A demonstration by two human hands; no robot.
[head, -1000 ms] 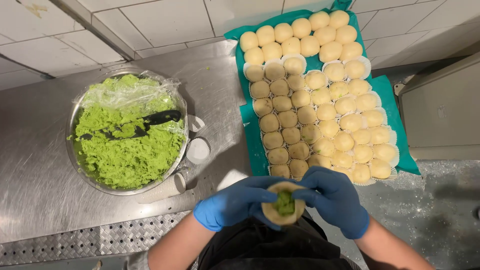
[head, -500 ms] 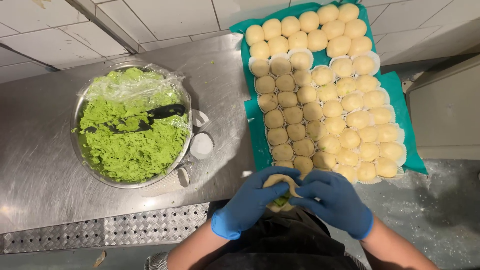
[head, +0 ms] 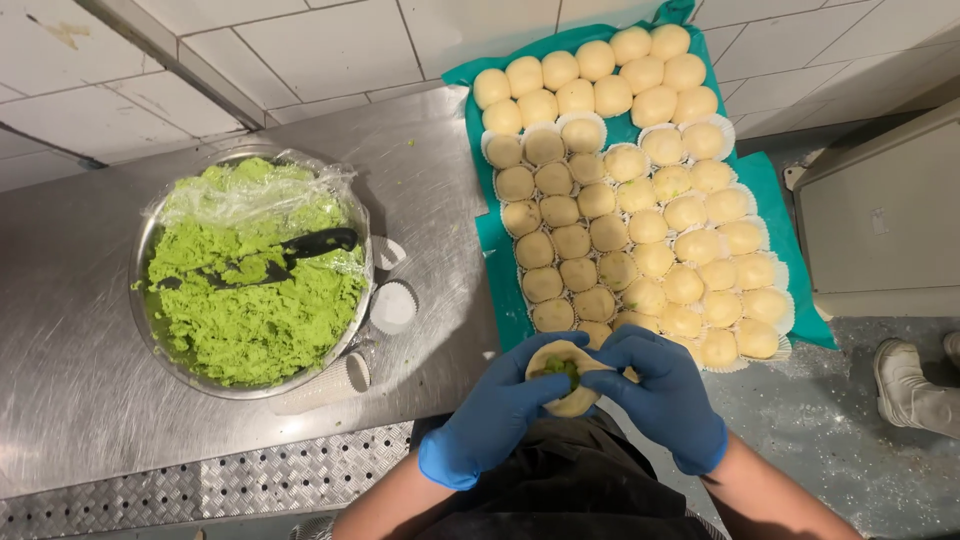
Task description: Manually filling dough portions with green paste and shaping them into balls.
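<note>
Both hands, left hand (head: 497,418) and right hand (head: 660,392), grasp dough round (head: 563,377) with green filling (head: 562,368) showing, just below tray (head: 762,180). Judgement: pinch edges evenly over filling, keep the seam free of paste.

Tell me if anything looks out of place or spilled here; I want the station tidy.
Little stands out. A few green crumbs lie on the steel counter beyond the bowl of green filling, and paper cups lie loose beside it, one stack tipped over. The tray's buns sit in neat rows.
</note>
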